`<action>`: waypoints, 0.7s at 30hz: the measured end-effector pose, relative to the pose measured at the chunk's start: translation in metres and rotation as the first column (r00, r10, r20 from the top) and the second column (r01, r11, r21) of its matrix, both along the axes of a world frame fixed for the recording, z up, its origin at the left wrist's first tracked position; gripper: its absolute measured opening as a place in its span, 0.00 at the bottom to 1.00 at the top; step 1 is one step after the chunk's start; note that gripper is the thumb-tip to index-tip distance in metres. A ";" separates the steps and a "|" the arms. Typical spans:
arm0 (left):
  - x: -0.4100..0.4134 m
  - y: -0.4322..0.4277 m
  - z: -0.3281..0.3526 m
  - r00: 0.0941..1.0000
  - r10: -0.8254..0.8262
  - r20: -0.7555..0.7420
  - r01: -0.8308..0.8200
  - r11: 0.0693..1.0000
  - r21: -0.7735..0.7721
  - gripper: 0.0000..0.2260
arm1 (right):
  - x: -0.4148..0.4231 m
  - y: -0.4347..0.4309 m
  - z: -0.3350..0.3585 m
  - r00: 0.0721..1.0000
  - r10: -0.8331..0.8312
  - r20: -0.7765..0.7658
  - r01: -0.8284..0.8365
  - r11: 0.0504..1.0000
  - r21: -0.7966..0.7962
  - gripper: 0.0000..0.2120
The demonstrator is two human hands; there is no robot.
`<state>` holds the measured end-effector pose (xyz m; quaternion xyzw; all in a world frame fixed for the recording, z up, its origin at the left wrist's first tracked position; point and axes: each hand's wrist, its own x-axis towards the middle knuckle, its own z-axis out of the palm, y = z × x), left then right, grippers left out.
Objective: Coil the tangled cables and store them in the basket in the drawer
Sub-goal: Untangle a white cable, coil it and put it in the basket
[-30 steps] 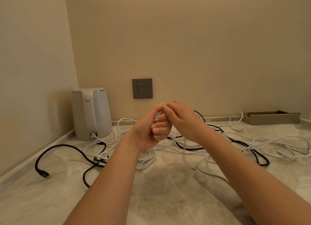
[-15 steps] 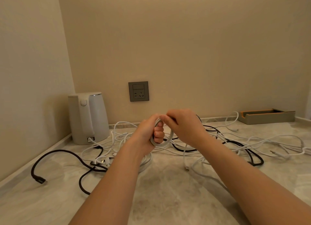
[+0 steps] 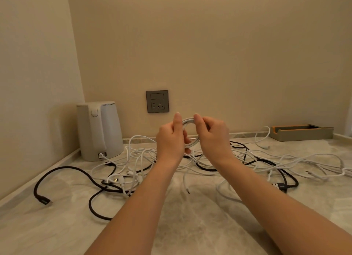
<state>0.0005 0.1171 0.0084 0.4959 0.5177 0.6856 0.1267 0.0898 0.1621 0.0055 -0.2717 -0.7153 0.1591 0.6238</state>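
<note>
- Fingers (image 3: 177,119) of the left hand (image 3: 169,138) are curled round one side of a small white coil (image 3: 187,120), with the thumb upright against its top. The right hand (image 3: 213,134) pinches the opposite side, so the ring is held up between them, above the countertop (image 3: 190,228).
- Step in hand, as I judge it: winding the first white cable. Its loose tail (image 3: 185,176) hangs from the coil down to the countertop.
- Other cables, white and black, lie in a tangle (image 3: 137,159) between the kettle (image 3: 99,130) and the tray (image 3: 302,132) (neither basket nor drawer is in view).
- Next move probably calls for the left hand to keep the ring clamped while the right lets go, draws up the tail and lays on another loop, easing it clear where it crosses the tangle.
- Half a second ago the hands were close together, thumbs meeting over the coil. Now they have drawn apart and risen slightly, and the ring shows open between them.
</note>
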 end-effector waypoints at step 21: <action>-0.046 -0.005 0.012 0.902 0.160 0.402 -0.142 0.987 -0.075 0.17 | -0.009 -0.026 -0.002 0.596 0.118 0.794 -0.103 0.992 -0.070 0.15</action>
